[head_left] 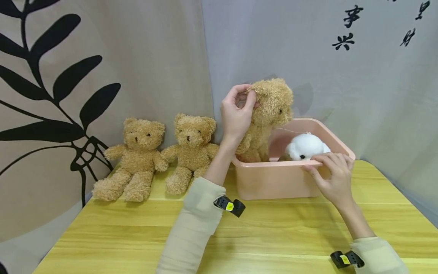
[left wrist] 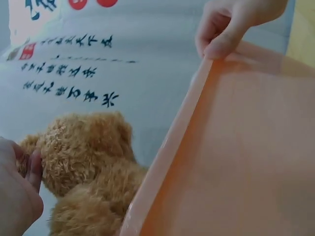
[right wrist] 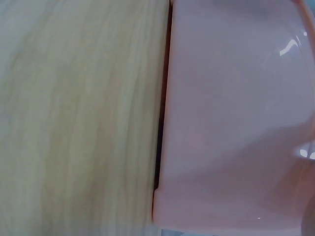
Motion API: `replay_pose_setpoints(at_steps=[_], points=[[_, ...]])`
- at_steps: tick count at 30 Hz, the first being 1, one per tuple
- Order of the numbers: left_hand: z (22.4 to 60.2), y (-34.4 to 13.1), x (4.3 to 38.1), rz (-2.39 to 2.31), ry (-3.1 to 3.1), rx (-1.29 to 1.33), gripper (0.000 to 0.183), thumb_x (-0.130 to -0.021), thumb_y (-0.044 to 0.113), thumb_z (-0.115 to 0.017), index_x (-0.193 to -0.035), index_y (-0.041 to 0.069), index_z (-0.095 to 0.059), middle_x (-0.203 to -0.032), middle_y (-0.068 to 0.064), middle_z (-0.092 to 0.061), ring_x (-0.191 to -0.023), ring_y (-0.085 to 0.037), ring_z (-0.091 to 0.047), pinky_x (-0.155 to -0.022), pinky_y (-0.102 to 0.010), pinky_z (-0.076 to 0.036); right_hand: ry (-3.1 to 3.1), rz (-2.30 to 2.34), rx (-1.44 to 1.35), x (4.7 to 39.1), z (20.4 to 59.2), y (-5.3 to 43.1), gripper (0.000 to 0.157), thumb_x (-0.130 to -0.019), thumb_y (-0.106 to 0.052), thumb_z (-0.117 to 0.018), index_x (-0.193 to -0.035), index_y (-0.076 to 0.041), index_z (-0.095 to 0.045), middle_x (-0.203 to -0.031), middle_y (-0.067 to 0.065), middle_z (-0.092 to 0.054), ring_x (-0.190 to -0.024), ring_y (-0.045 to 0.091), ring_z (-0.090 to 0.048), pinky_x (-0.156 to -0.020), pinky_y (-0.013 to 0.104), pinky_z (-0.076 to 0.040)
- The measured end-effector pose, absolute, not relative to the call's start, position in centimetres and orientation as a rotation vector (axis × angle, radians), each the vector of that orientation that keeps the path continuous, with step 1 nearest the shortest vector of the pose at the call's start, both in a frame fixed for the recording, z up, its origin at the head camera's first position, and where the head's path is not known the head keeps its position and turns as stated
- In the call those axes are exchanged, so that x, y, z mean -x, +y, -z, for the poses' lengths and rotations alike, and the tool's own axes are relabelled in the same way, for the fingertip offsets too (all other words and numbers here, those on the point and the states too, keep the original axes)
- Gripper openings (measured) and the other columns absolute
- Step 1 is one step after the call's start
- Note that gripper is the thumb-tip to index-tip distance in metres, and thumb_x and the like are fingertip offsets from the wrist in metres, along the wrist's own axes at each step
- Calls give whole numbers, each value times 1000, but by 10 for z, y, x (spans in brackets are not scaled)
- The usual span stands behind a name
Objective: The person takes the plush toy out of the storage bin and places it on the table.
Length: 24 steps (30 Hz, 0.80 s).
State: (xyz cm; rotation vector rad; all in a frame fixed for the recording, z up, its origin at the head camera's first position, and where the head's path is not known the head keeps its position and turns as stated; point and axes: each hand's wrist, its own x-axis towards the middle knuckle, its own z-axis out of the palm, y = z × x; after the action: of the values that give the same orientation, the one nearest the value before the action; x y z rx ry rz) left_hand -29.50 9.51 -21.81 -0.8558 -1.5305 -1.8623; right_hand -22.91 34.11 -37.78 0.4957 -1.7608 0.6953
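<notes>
My left hand [head_left: 237, 116] pinches the ear of a curly tan teddy bear [head_left: 272, 104]. The bear is upright at the left end of a pink plastic bin [head_left: 273, 180], its lower body partly behind the front rim and its face turned right. In the left wrist view the thumb and fingers of that hand meet at the bear's ear, beside its head [left wrist: 74, 152]. My right hand [head_left: 333, 179] grips the bin's front rim near the right corner, thumb on the outer wall. Inside the bin a white plush toy [head_left: 306, 146] shows its head; the rest of it is hidden.
Two more tan teddy bears, one at the far left [head_left: 140, 160] and one nearer the bin [head_left: 191, 148], sit side by side at the back of the wooden table [head_left: 267, 236]. Behind them hangs a pale cloth backdrop [head_left: 157, 61] with leaf prints and black characters.
</notes>
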Motion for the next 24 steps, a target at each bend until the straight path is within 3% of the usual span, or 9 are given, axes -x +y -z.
replay_pose_setpoints(at_steps=[7,14,19,24], points=[[242,78,296,1684,-1711,815,16,-94,-2,-61,-108,-8,-65,-87,-15,-67,-73,-14,-62,-68,-24,-54,-1774,-689,-493,228,377,340,62,-90,-60,-66,-88,2,-73,-84,16,-68,-81,32,-48,-99,35,-19],[266,75,299,1565,-1823,806,18,-93,0,-63,-111,-5,-66,-94,-16,-68,-82,-24,-64,-74,-24,-56,-1777,-695,-489,229,379,340,62,-90,-60,-66,-89,2,-73,-85,16,-68,-83,33,-48,-100,35,-18],[266,78,301,1532,-1877,814,26,-91,0,-65,-117,-5,-65,-101,-17,-67,-86,-24,-63,-78,-21,-54,-1774,-690,-489,228,378,341,63,-90,-60,-66,-89,2,-73,-84,16,-68,-83,33,-48,-100,35,-19],[268,82,297,1489,-1991,777,43,-89,13,-71,-131,4,-61,-119,-13,-56,-103,-21,-53,-91,-31,-49,-1782,-689,-490,228,378,341,63,-90,-60,-66,-89,2,-73,-84,16,-68,-82,32,-48,-100,34,-19]])
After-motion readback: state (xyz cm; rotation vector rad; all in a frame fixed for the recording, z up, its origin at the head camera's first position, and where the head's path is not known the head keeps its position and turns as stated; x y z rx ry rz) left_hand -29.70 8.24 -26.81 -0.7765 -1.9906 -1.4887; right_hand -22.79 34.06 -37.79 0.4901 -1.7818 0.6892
